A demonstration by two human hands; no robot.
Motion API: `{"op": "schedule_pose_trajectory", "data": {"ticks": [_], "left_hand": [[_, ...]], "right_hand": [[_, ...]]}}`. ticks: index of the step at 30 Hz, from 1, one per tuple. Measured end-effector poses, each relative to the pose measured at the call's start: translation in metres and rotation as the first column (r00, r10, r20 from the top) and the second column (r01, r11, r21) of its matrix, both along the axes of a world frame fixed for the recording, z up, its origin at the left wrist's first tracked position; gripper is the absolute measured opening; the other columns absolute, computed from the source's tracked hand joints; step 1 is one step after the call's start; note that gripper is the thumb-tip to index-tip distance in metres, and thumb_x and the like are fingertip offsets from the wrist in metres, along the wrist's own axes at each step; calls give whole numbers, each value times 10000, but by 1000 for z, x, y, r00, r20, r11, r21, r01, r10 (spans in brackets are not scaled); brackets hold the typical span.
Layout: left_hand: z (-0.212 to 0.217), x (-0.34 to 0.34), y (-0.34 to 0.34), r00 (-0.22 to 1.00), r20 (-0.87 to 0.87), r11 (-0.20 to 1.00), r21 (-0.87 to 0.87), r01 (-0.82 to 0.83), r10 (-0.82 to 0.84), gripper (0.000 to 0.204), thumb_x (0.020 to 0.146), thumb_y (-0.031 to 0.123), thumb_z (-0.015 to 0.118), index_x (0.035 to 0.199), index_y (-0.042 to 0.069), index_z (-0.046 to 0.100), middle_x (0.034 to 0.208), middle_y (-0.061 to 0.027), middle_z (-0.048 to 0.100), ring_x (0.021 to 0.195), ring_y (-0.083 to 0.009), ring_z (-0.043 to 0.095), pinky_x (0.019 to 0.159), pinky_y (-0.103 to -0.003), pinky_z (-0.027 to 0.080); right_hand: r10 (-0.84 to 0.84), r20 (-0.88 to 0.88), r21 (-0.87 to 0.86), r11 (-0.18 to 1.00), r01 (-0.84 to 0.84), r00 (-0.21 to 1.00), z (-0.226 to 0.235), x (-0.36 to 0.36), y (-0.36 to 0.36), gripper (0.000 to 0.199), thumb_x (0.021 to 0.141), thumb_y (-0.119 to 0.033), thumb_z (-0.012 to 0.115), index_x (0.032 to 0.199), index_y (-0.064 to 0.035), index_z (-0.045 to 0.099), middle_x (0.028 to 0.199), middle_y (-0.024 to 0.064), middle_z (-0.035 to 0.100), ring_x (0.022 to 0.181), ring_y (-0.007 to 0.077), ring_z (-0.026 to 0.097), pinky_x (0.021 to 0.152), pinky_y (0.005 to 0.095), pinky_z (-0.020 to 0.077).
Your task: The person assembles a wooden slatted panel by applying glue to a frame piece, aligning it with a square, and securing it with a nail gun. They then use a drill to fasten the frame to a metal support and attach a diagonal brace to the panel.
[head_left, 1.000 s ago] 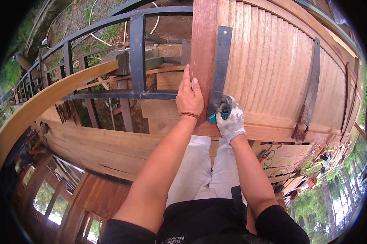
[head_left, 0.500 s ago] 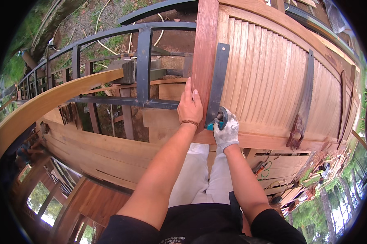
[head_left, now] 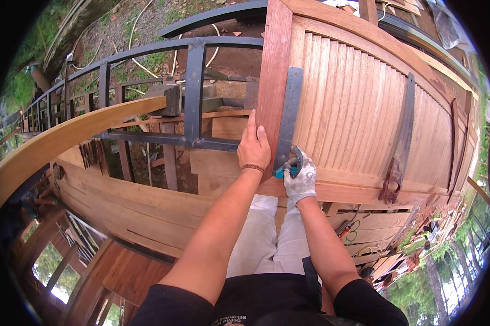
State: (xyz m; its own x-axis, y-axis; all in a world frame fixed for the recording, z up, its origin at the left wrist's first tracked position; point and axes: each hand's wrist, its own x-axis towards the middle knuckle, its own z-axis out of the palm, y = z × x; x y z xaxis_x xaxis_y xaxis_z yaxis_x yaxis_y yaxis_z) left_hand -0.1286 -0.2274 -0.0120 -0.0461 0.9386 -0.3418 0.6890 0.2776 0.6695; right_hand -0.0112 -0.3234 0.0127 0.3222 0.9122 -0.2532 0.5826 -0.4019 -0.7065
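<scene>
My bare left hand (head_left: pixel 254 148) rests against the outer left edge of the reddish end rail (head_left: pixel 274 70) of a slatted wooden panel (head_left: pixel 343 103). Its fingers point away from me, stretched out, with the thumb on the rail's face. In a grey-white glove, my right hand (head_left: pixel 301 176) is closed on the teal handle of a try square (head_left: pixel 289 117) at the rail's near end. The square's dark metal blade lies along the rail's inner side, beside the slats. What the gloved fingertips do under the handle is partly hidden.
A handsaw (head_left: pixel 400 146) lies across the panel to the right, with thin dark strips (head_left: pixel 456 146) beyond it. On the left, a dark metal frame (head_left: pixel 195 89) adjoins the panel, and a long curved-looking plank (head_left: pixel 76 127) crosses it. Wood scraps (head_left: pixel 419 239) litter the ground at lower right.
The view has shifted slightly, so the panel sits a little lower. Both hands keep their places on the rail and the try square; the gloved hand has turned only slightly.
</scene>
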Motion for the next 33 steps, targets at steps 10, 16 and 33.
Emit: {"op": "schedule_pose_trajectory", "data": {"ticks": [10, 16, 33], "left_hand": [[-2, 0, -1, 999, -39, 1000, 8, 6, -6, 492, 998, 278, 415, 1484, 235, 353, 1173, -210, 611, 1018, -422, 612, 846, -492, 506], [-4, 0, -1, 1000, -27, 1000, 22, 13, -12, 499, 993, 271, 420, 1484, 233, 346, 1212, -208, 600, 1037, -426, 605, 867, -494, 499], [-19, -12, -2, 980, 192, 994, 103, 40, -60, 516, 990, 212, 439, 1487, 118, 336, 1291, -240, 556, 1168, -404, 553, 991, -444, 443]], "right_hand": [[21, 47, 0, 1000, -21, 999, -8, 0, -2, 462, 736, -32, 657, 1191, -41, 576, 882, 111, 650, 889, 325, 602, 850, 451, 471], [40, 41, 20, 999, -41, 998, -11, 2, -7, 466, 733, -47, 653, 1193, -43, 579, 926, 105, 647, 944, 333, 590, 884, 481, 454], [44, 89, 68, 996, -50, 995, -15, 1, -9, 465, 744, -53, 665, 1201, -64, 577, 929, 96, 663, 943, 326, 602, 889, 459, 462]]}}
